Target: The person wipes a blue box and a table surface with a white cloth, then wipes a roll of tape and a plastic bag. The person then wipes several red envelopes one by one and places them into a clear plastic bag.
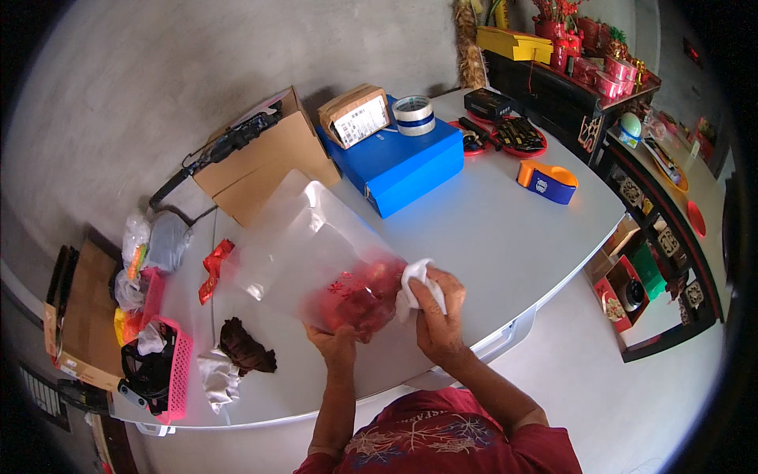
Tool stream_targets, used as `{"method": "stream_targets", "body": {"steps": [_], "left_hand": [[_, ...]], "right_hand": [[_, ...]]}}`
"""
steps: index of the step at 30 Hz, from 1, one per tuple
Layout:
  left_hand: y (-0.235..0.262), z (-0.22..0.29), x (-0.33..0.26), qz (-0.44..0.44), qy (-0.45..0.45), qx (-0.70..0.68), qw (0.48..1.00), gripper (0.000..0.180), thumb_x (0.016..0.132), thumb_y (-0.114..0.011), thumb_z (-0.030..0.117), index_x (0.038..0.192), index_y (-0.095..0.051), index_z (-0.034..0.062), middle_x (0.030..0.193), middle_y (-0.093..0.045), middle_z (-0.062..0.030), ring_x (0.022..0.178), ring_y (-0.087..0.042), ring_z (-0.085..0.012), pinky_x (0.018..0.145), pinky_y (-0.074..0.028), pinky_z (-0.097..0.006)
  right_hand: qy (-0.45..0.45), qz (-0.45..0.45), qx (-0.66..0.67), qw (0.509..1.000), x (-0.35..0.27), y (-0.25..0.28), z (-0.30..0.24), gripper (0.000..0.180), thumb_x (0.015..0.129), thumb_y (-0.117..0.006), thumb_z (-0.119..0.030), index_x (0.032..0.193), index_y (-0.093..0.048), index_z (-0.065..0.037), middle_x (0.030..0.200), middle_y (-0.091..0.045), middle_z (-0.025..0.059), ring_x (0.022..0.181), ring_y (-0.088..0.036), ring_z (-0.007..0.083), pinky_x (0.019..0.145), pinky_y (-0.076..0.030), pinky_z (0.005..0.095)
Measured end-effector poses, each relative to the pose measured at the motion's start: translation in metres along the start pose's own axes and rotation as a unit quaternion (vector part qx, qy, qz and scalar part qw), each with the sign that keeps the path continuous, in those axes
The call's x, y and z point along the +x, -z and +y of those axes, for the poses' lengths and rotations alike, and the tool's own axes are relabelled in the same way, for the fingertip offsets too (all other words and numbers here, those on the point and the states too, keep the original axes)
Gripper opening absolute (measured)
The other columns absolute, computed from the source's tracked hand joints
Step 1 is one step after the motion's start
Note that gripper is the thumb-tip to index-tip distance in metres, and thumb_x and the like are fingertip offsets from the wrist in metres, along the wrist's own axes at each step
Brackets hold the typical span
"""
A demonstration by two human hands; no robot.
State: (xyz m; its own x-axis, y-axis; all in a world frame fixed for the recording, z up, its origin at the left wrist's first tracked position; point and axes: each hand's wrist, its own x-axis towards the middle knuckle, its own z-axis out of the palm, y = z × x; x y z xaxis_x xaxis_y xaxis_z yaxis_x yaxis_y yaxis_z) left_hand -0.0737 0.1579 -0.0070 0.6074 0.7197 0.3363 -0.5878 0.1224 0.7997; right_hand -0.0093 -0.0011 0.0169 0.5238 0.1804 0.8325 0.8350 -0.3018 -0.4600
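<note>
Left hand (338, 341) under clear bag (316, 257), grip closed on it, right hand (436, 312) raised, fingers pinching white wad (414, 286), above tabletop (489, 237)

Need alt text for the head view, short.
Seen from above, a person's left hand holds a clear plastic bag with red contents at its lower end, while the right hand presses a crumpled white cloth against it. They work over a grey table bearing a blue box, cardboard boxes, a tape roll and a pink basket.

Glossy clear plastic bag (304, 253), soft white cloth (414, 288), smooth matt grey table (505, 237)
</note>
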Motion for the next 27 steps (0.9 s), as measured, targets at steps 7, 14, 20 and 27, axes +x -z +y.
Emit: {"method": "stream_targets", "body": {"steps": [7,14,20,27], "left_hand": [[0.006,-0.009,0.0,-0.054,-0.073,0.137,0.986,0.07,0.068,-0.072,0.002,0.128,-0.036,-0.0001,0.119,-0.051,-0.013,0.103,-0.057,-0.0277,0.086,-0.053,-0.038],[0.0,0.003,0.004,-0.01,-0.022,0.0,1.0,0.076,0.061,-0.078,0.003,0.125,-0.036,-0.0016,0.106,-0.056,-0.0116,0.088,-0.061,-0.0216,0.056,-0.056,-0.028],[-0.009,0.002,-0.004,-0.053,-0.009,0.087,0.995,0.069,0.067,-0.073,0.002,0.127,-0.039,0.0007,0.118,-0.052,-0.013,0.108,-0.054,-0.0253,0.095,-0.046,-0.037],[0.006,0.0,0.003,-0.086,-0.034,0.119,0.989,0.086,0.06,-0.087,0.01,0.128,-0.034,0.001,0.115,-0.051,-0.0085,0.104,-0.054,-0.0202,0.088,-0.047,-0.034]], "right_hand": [[0.081,-0.075,0.018,0.994,0.004,-0.01,-0.021,0.041,0.076,-0.064,-0.006,0.116,-0.061,-0.008,0.123,-0.048,0.0159,0.111,-0.047,0.0334,0.095,-0.041,0.0461],[0.019,-0.093,0.045,0.994,-0.021,0.0,-0.01,0.045,0.07,-0.067,0.0,0.113,-0.063,-0.009,0.124,-0.046,0.0165,0.113,-0.044,0.0358,0.095,-0.04,0.0452],[0.064,-0.079,0.015,0.995,0.002,-0.011,-0.027,0.048,0.071,-0.067,-0.005,0.118,-0.061,-0.011,0.123,-0.047,0.0152,0.113,-0.045,0.035,0.093,-0.041,0.0442],[0.071,-0.15,0.03,0.986,-0.01,0.004,-0.031,0.046,0.068,-0.064,0.0,0.113,-0.063,-0.01,0.113,-0.052,0.0124,0.106,-0.048,0.0313,0.086,-0.044,0.0402]]}}
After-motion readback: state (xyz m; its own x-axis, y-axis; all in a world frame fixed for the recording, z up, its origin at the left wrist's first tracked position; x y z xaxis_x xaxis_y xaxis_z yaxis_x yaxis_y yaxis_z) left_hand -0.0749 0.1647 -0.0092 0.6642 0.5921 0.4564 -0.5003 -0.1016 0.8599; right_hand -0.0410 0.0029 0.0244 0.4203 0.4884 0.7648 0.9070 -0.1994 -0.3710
